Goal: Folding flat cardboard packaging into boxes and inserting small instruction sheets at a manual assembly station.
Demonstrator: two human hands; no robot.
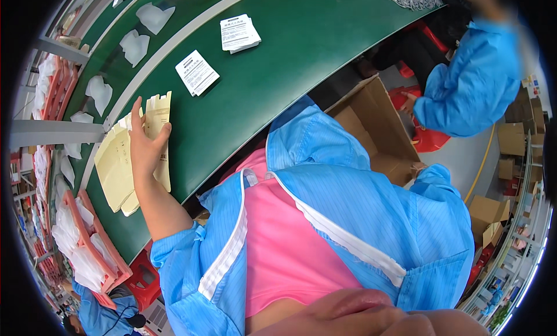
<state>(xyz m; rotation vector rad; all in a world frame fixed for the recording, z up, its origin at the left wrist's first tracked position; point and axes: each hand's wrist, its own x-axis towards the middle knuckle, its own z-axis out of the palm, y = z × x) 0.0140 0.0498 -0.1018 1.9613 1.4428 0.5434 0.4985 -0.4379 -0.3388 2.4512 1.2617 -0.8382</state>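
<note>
My left hand [146,147] is over the cream flattened cartons [116,171] at the left of the green table [232,118]. Its thumb and a finger span the narrow right-hand bundle of cartons [157,114], gripping it across its width. More cartons lie fanned beside it, under my wrist. At the end of my blue sleeve, my right hand [417,168] is by the near corner of an open brown cardboard box [371,124] to my right. Only a little of that hand shows, and its grip is not clear.
Two stacks of printed paper sheets [197,74] [239,34] lie farther along the table. Beyond a pale rail, white bags [134,48] rest on a green belt. Pink crates [96,249] hold white bags at left. A co-worker in blue [476,75] sits at right.
</note>
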